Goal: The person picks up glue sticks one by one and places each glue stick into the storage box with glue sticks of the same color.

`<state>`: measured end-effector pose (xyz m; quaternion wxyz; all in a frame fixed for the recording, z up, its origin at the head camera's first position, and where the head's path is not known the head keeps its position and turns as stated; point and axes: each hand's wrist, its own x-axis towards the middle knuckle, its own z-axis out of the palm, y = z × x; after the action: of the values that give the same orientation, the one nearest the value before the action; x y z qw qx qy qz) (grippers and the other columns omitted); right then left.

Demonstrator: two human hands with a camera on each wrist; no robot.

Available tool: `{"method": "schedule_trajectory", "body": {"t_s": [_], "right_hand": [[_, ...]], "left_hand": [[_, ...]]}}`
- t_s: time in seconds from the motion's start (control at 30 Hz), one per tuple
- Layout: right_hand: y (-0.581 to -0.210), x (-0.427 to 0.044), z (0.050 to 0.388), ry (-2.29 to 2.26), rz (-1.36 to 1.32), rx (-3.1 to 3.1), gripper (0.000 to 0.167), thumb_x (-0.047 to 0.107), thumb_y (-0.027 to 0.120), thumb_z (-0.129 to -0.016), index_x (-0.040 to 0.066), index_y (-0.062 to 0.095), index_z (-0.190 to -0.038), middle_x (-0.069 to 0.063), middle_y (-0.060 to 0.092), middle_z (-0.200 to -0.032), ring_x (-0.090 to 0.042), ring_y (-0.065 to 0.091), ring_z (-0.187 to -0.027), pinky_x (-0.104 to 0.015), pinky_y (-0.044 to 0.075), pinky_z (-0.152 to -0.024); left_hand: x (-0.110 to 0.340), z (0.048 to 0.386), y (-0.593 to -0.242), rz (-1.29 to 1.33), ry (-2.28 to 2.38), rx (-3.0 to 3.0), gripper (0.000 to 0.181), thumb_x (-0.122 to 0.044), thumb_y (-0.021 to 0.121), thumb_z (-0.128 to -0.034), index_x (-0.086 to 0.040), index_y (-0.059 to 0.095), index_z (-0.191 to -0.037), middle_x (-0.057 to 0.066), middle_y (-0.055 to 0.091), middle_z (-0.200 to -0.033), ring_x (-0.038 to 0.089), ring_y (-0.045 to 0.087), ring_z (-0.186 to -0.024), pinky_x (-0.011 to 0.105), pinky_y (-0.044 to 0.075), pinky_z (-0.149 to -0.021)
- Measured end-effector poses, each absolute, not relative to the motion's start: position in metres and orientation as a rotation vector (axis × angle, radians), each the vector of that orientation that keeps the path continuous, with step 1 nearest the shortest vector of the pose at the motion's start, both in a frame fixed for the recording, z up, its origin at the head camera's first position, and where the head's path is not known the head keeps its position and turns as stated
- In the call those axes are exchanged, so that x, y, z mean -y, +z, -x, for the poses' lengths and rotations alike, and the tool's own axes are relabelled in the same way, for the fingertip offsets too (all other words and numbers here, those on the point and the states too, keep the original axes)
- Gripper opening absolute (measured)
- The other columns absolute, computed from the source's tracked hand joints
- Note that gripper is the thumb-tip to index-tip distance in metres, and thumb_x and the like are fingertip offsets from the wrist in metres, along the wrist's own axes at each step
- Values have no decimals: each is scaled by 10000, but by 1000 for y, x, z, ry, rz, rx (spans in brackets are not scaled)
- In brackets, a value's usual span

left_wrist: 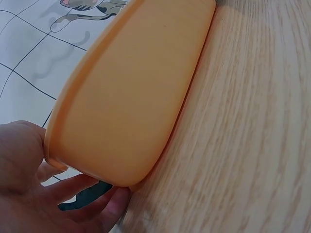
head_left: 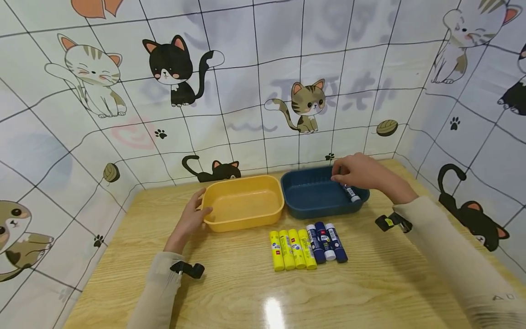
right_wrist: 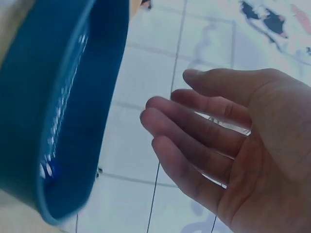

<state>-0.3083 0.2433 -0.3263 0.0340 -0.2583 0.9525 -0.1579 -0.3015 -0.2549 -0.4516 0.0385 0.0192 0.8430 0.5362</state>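
My left hand (head_left: 191, 214) holds the left end of a yellow plastic basket (head_left: 242, 224), thumb over the rim and fingers against the outside. In the left wrist view, those fingers (left_wrist: 77, 187) reach round the basket's end. My right hand (head_left: 361, 171) hovers over the right side of a dark blue basket (head_left: 324, 211). The right wrist view shows this hand (right_wrist: 233, 141) with nothing in it, its fingers loosely spread and apart from the blue basket (right_wrist: 29, 111). A glue stick (head_left: 350, 193) with a white end lies inside the blue basket, below the right hand.
In front of the baskets, several yellow glue sticks (head_left: 293, 249) lie side by side with three dark blue glue sticks (head_left: 326, 242) to their right. All lie on a wooden table (head_left: 230, 283). A cat-patterned wall covering (head_left: 242, 82) rises behind and at both sides.
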Motion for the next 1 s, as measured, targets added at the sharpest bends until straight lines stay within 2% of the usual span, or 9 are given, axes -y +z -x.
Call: {"method": "schedule_trajectory", "body": {"t_s": [0.2, 0.33, 0.43, 0.53, 0.7, 1.0], "right_hand": [[-345, -245, 275, -687, 913, -2806, 144, 222, 662, -1017, 113, 724, -1088, 50, 702, -741, -70, 639, -643, -280, 531, -618], [-361, -248, 262, -720, 923, -2689, 219, 256, 653, -1024, 88, 700, -1156, 92, 699, -765, -61, 637, -665, -266, 522, -615], [-373, -248, 257, -736, 873, -2573, 290, 267, 653, -1022, 68, 664, -1234, 58, 721, -801, -121, 661, -692, -294, 545, -631], [-381, -245, 256, -758, 787, -2464, 377, 263, 669, -1010, 52, 614, -1318, -16, 743, -877, -196, 678, -733, -347, 578, -635], [-391, -242, 257, -761, 667, -2380, 519, 279, 708, -984, 61, 552, -1429, -43, 736, -946, -204, 678, -773, -385, 600, -654], [-405, -243, 260, -782, 647, -2328, 627, 312, 737, -961, -3, 509, -1454, -42, 711, -801, -200, 640, -640, -353, 554, -608]], "left_hand": [[254, 301, -451, -70, 1669, -2553, 731, -79, 512, -1044, -145, 147, -1674, 297, 370, -1610, 446, 561, -1319, 401, 564, -954], [254, 301, -451, -86, 1667, -2552, 729, -70, 490, -1041, -143, 137, -1675, 309, 336, -1626, 460, 541, -1342, 454, 554, -988], [255, 301, -450, -86, 1658, -2563, 723, -70, 489, -1041, -137, 147, -1673, 308, 333, -1628, 454, 532, -1353, 474, 541, -1014], [255, 301, -451, -66, 1652, -2568, 714, -76, 497, -1042, -154, 169, -1671, 291, 353, -1625, 434, 536, -1352, 448, 543, -1009], [255, 302, -452, -64, 1645, -2572, 705, -85, 493, -1046, -168, 177, -1671, 286, 368, -1617, 426, 548, -1340, 388, 559, -963], [255, 302, -451, -71, 1673, -2558, 714, -88, 505, -1046, -154, 167, -1672, 294, 367, -1614, 434, 541, -1347, 455, 543, -1012]]}}
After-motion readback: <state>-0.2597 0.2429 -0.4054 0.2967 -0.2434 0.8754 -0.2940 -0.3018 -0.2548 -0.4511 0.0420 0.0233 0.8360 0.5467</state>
